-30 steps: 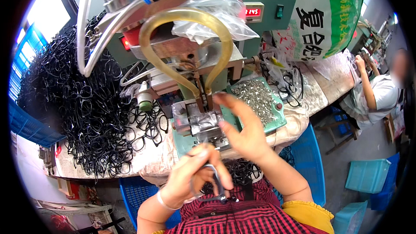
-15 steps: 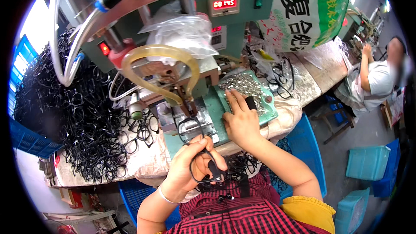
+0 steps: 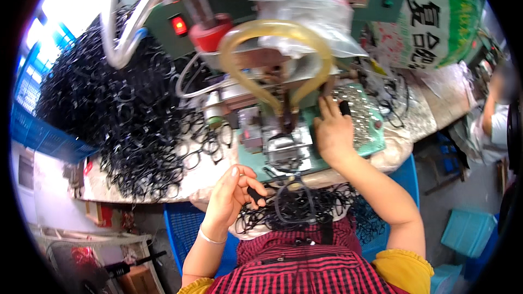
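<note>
My left hand point(image 3: 231, 196) is closed on a black eyeglass frame point(image 3: 291, 202), held just above my lap in front of the bench edge. My right hand point(image 3: 333, 130) rests on the green machine base point(image 3: 376, 136), fingers spread over a heap of small silver metal parts point(image 3: 357, 110), next to a dark upright lever. Between the hands sits the metal fixture point(image 3: 280, 149) of the press machine point(image 3: 283, 0), under a loop of yellow hose point(image 3: 275, 57).
A large pile of black eyeglass frames point(image 3: 117, 120) covers the bench at left. More frames lie in my lap point(image 3: 327, 209). Blue bins point(image 3: 38, 136) stand left and below. Another person point(image 3: 493, 125) works at far right beside a green-and-white sack point(image 3: 436, 16).
My right hand has moved from the fixture to the right onto the silver parts. My left hand, with the black frame, has dropped toward my lap.
</note>
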`<state>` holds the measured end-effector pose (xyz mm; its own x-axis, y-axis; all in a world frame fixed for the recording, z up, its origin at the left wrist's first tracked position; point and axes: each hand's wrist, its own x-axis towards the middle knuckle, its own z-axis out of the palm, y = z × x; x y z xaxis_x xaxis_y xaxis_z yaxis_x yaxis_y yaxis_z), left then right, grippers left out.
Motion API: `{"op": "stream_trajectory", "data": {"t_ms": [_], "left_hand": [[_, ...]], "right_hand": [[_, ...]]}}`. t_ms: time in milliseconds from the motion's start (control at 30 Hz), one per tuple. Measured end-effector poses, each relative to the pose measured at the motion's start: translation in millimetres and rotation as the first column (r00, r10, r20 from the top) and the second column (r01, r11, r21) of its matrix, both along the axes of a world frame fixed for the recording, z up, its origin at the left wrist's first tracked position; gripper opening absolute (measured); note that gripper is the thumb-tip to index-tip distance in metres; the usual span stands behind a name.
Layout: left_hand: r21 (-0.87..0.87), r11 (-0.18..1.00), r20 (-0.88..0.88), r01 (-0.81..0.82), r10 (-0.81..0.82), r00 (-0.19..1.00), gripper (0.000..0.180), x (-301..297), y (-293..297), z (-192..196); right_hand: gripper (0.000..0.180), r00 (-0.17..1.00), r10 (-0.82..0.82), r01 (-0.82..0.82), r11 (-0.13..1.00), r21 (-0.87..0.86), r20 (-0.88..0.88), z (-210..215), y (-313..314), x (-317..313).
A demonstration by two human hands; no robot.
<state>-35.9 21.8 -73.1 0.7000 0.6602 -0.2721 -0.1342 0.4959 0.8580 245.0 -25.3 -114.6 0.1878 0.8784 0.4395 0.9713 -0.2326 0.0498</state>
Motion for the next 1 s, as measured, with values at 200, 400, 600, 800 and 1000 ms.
{"op": "stream_trajectory", "data": {"t_ms": [200, 400, 600, 800, 1000], "left_hand": [[0.384, 0.821, -0.054, -0.422, 0.476, 0.878, 0.026, -40.9, 38.3, 10.3], [0.970, 0.093, -0.231, 0.223, 0.633, 0.739, 0.010, -29.8, 100.6, 21.2], [0.867, 0.101, -0.444, 0.488, 0.603, 0.662, 0.021, -31.9, 145.4, -66.0], [0.858, 0.404, 0.043, -0.318, 0.561, 0.827, 0.018, -39.1, 162.0, -58.2], [0.455, 0.621, 0.126, -0.639, 0.665, 0.736, 0.008, -2.4, 117.5, -47.5]], "right_hand": [[0.028, 0.982, -0.022, 0.076, 0.953, -0.293, 0.185, 4.0, 12.3, -8.0], [0.025, 0.965, 0.094, 0.005, 0.926, -0.378, 0.243, 11.2, 3.3, -10.7], [0.007, 0.883, 0.021, 0.118, 0.957, 0.266, -0.468, 43.4, -21.8, 20.0], [0.012, 0.470, 0.135, 0.359, 0.873, 0.328, -0.872, 20.3, -65.5, 26.0], [0.011, 0.454, 0.522, 0.037, 0.799, 0.600, -0.723, 64.3, -29.7, -19.2]]}}
